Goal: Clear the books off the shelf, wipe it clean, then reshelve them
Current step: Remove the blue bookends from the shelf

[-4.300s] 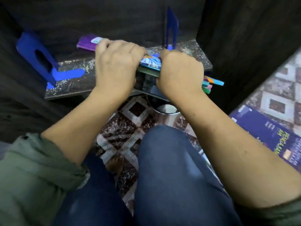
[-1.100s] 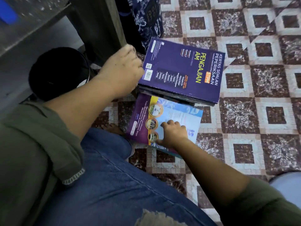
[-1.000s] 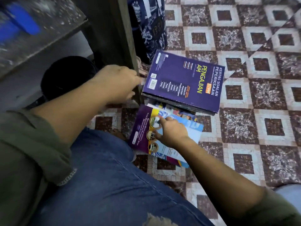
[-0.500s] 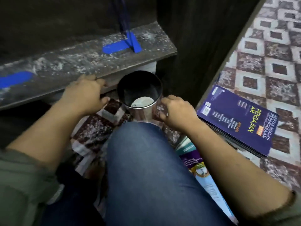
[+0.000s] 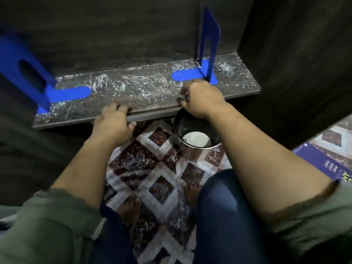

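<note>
View from above of a person crouching before a low, dark shelf (image 5: 144,96) whose board is speckled with whitish dust. Much is hard to read: the cabinet's back and side walls are nearly black. The one book (image 5: 322,164) in view, dark purple with yellow lettering, lies on the tiled floor (image 5: 152,168) at the right edge of the frame, cut off by the frame and partly covered by the right forearm.

A metal can (image 5: 196,138) stands on the floor just below the shelf's front edge. Its far rim is hidden behind the right wrist, and something pale sits at its bottom.

The left hand (image 5: 112,124), centre left, grasps the shelf's front lip, fingers on top and thumb beneath. The right hand (image 5: 200,101), centre right, hovers knuckles-up over the front edge with fingers curled under. Its fingertips are blurred and turned away, so I cannot tell whether it grasps anything.

Two blue bookends stand on the shelf. The left bookend (image 5: 28,73) is cropped at the upper left. The right bookend (image 5: 207,52) stands upright just behind the right hand.

Green sleeves (image 5: 47,225), blue jeans (image 5: 219,216) and a bare foot (image 5: 129,210) fill the lower frame.
</note>
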Available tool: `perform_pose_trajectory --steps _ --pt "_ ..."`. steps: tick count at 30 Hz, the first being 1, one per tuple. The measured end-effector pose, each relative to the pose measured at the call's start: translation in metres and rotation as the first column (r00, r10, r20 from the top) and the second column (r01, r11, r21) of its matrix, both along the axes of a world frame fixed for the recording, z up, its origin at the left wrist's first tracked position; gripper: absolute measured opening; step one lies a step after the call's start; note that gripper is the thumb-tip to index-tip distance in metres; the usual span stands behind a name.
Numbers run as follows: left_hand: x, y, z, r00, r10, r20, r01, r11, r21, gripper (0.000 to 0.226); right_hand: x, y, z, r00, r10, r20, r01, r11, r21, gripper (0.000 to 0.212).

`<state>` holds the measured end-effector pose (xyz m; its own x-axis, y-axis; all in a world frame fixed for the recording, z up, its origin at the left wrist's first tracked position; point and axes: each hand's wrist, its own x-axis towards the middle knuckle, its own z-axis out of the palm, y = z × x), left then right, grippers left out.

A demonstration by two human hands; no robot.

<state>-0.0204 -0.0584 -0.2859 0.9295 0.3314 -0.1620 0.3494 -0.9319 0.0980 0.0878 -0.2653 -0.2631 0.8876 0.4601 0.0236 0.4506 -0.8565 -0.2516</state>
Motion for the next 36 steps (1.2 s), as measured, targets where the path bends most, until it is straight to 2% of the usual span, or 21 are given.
perform_pose_trajectory --steps 3,6,8,10,14,18,20,23,26,31,36 --pt "0.009 0.001 -0.009 1.000 0.007 -0.003 -0.007 1.000 -0.017 0.055 0.015 0.014 -0.009 0.971 -0.239 0.015 0.238 0.969 0.066 0.036" --pt "0.018 0.000 -0.015 0.999 0.019 0.027 -0.019 1.000 0.008 0.052 0.027 0.014 -0.014 0.819 -0.573 0.037 0.526 0.775 0.352 0.039" --pt "0.020 0.001 -0.019 0.998 0.010 0.068 -0.011 1.000 0.013 0.050 0.036 0.009 -0.013 0.746 -0.666 0.016 0.571 0.652 0.498 0.047" --pt "0.019 0.000 -0.020 0.995 -0.006 0.100 0.005 1.000 0.005 0.053 0.048 0.006 -0.009 0.743 -0.670 0.000 0.552 0.612 0.566 0.050" --pt "0.014 0.004 -0.020 0.996 -0.033 0.087 0.032 0.999 0.015 0.056 0.069 0.006 -0.007 0.799 -0.597 0.074 0.461 0.687 0.562 0.038" --pt "0.012 0.010 -0.021 0.994 -0.053 0.092 0.052 0.999 0.013 0.055 0.069 0.006 -0.004 0.800 -0.563 0.206 0.392 0.752 0.529 0.026" --pt "0.012 0.011 -0.021 0.995 -0.049 0.092 0.049 0.999 0.004 0.055 0.063 0.010 0.001 0.788 -0.550 0.277 0.336 0.761 0.555 0.025" --pt "0.012 0.011 -0.021 0.997 -0.039 0.072 0.040 0.999 -0.007 0.057 0.050 0.024 0.007 0.741 -0.506 0.443 0.165 0.775 0.609 0.023" --pt "0.011 0.012 -0.021 0.997 -0.038 0.064 0.039 0.999 -0.016 0.058 0.039 0.032 0.010 0.675 -0.461 0.576 0.046 0.806 0.590 0.025" --pt "0.007 0.013 -0.020 0.997 -0.055 0.058 0.055 0.998 -0.009 0.060 0.031 0.036 0.000 0.680 -0.325 0.657 -0.047 0.875 0.482 0.017" --pt "0.005 0.016 -0.020 0.997 -0.058 0.046 0.059 0.998 -0.027 0.060 0.028 0.037 0.005 0.674 -0.339 0.656 -0.041 0.870 0.492 0.014"
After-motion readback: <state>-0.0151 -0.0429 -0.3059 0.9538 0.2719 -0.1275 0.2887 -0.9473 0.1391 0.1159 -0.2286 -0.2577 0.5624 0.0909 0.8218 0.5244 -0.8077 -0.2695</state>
